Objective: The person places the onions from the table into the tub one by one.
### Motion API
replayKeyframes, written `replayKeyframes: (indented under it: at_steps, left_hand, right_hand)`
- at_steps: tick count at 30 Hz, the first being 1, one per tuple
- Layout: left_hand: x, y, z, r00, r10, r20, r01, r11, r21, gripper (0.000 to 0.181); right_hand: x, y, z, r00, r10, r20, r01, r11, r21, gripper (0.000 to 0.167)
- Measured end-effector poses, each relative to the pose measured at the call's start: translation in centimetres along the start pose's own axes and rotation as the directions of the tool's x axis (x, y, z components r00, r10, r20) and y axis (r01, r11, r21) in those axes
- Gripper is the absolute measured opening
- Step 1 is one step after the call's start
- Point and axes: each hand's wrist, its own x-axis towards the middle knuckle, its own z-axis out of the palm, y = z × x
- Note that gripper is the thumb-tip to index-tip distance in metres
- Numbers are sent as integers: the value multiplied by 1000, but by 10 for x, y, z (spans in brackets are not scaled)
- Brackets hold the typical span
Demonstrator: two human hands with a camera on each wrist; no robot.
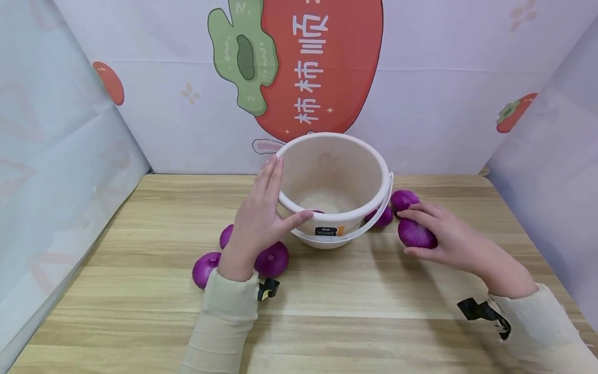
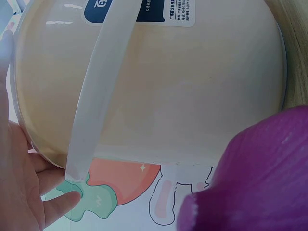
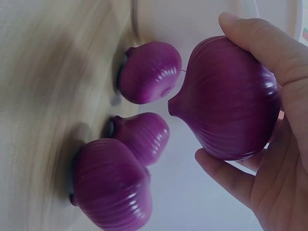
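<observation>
Just right of the bucket (image 1: 345,218), gripping a purple onion (image 1: 417,236) in the right hand (image 1: 460,244), with thumb and fingers curled round the smooth sides. Against the bucket's left rim, resting the left hand (image 1: 261,213), fingers straight and thumb laid apart over the near edge.

Could drop the gripped onion through too loose a hold: round, glossy, liable to slip and roll away from the bucket. Could knock the two loose onions (image 1: 404,200) close by the bucket's right wall by sweeping low. Could catch on the handle (image 1: 385,203), slung round the bucket's right and front, by bringing the onion in below the rim. Could tip or shove the bucket by leaning on one side only.

Inside the bucket, nothing but a purple sliver (image 1: 318,211) above the near rim: perhaps the top of another onion, masked by the front wall. Left of the bucket, onions (image 1: 272,259) partly covered by the left hand and sleeve. Right of the bucket, three more onions (image 3: 113,185) in the right wrist view, against two in the head view. Before the bucket in the left wrist view, a close onion (image 2: 260,178) cut off by the frame.
</observation>
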Motion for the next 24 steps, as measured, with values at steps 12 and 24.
replayKeyframes:
  at_steps: [12,24]
  left_hand:
    - [1,2,-1,1000,-11,14,11,1000,-1,108]
    - [0,2,-1,1000,-9,9,10,1000,-10,108]
  right_hand:
    - [-2,-2,-8,999,-19,-35,19,1000,-13,69]
    - [-3,-6,-16,995,-29,-99,27,999,-28,72]
